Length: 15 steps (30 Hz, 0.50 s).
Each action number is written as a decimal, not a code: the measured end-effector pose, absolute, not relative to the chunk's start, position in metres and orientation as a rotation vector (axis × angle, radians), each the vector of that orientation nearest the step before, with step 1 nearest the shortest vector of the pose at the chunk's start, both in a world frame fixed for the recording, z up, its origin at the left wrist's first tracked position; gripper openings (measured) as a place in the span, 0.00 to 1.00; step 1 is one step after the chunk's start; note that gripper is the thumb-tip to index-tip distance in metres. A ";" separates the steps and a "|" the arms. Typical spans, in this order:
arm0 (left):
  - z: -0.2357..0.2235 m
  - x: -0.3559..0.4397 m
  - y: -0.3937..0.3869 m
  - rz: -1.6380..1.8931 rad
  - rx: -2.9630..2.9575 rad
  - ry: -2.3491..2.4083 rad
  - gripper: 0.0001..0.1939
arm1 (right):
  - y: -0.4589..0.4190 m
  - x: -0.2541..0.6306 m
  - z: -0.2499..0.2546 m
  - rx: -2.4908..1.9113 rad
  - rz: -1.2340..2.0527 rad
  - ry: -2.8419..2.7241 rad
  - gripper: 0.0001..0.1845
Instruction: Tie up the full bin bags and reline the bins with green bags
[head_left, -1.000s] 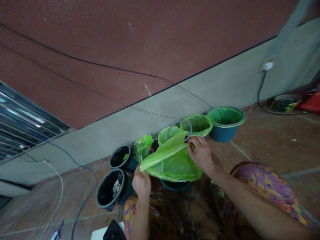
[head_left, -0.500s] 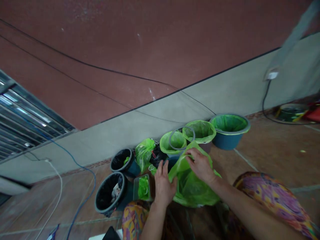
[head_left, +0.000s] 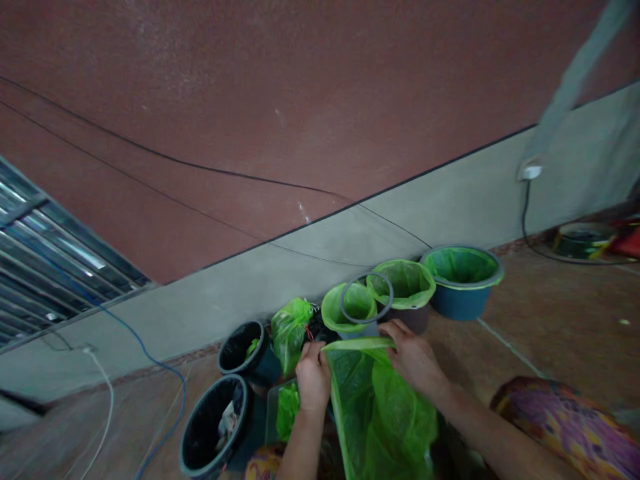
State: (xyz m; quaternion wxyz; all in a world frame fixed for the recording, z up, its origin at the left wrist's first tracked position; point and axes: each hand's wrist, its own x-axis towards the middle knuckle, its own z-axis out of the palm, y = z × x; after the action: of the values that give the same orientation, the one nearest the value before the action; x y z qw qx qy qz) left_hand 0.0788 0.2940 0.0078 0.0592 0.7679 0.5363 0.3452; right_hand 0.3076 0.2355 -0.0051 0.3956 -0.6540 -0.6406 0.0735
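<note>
A green plastic bag (head_left: 385, 407) hangs stretched between my two hands, its mouth edge pulled taut across the top. My left hand (head_left: 314, 377) is closed on the left corner of that edge. With fingers bent around the right part of the rim, my right hand (head_left: 413, 353) grips the bag too. Behind the bag stands a small bin lined in green (head_left: 350, 303), with a loose grey ring (head_left: 367, 274) resting on it. A tied green bag (head_left: 291, 333) sits just beyond my left hand. Whatever stands directly under the held bag is mostly hidden.
Two black-lined bins (head_left: 213, 427) stand at left, beside a clear container (head_left: 273, 413) holding green plastic. Along the wall are a brown bin lined in green (head_left: 407, 283) and a blue one (head_left: 460, 300). A blue cable (head_left: 165, 370) crosses the floor at left.
The green bag, bunched low before, is now lifted and spread wide. My left hand has gone from open fingers to gripping its edge. The view has tilted slightly upward.
</note>
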 end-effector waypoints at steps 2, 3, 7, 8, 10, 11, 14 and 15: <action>0.004 0.060 0.298 1.067 2.265 1.706 0.14 | 0.236 0.313 -0.004 -1.705 0.155 -1.556 0.18; 0.002 0.053 0.299 1.068 2.237 1.740 0.14 | 0.236 0.314 -0.004 -1.722 0.146 -1.525 0.16; -0.003 0.046 0.293 0.990 2.130 1.926 0.18 | 0.237 0.310 -0.006 -1.720 0.165 -1.463 0.11; -0.002 0.050 0.290 0.960 2.119 1.965 0.20 | 0.237 0.307 -0.006 -1.703 0.177 -1.460 0.10; 0.001 0.064 0.280 0.914 2.154 1.946 0.27 | 0.236 0.301 -0.006 -1.659 0.204 -1.456 0.09; 0.003 0.072 0.275 0.896 2.199 1.876 0.30 | 0.236 0.298 -0.006 -1.635 0.219 -1.455 0.10; 0.012 0.101 0.259 0.834 2.329 1.524 0.35 | 0.236 0.290 -0.004 -1.555 0.268 -1.460 0.11; 0.015 0.110 0.255 0.814 2.341 1.427 0.34 | 0.236 0.289 -0.004 -1.524 0.285 -1.469 0.11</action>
State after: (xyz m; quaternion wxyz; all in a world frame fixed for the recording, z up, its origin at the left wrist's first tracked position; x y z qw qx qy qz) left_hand 0.1097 0.2552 0.0150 0.1404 0.8105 0.4939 0.2820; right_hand 0.2886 0.2359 -0.0038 0.4819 -0.6252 -0.6026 0.1170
